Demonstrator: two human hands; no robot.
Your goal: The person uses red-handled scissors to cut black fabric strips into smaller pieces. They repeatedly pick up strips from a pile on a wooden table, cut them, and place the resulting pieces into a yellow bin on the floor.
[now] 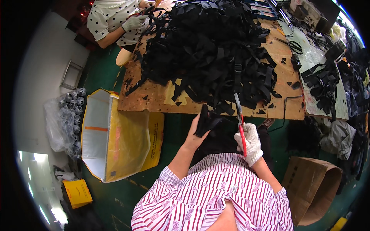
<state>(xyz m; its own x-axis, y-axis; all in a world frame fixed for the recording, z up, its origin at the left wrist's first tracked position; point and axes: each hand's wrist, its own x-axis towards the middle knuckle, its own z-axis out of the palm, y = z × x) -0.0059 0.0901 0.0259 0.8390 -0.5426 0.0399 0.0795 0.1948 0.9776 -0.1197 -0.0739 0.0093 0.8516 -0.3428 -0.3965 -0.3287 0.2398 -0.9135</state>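
My bare left hand [194, 135] is closed around a folded piece of black webbing strap [208, 122], just off the table's near edge. To its right, my right hand [249, 143] wears a white knit glove. It grips a pair of red-handled scissors [243, 138], whose grey blades point up and away over the table edge, apart from the strap. Ahead of both hands, a large heap of black straps [208, 50] covers much of the wooden table [133, 103]. One strap in the heap carries a black buckle [238, 68].
Across the table at the far left, a co-worker's gloved hand [135, 23] works at straps. A yellow open bag [127, 146] stands on the left floor, a cardboard box [308, 188] at right. Black-handled scissors [295, 47] and a cable [286, 109] lie on the table's right side.
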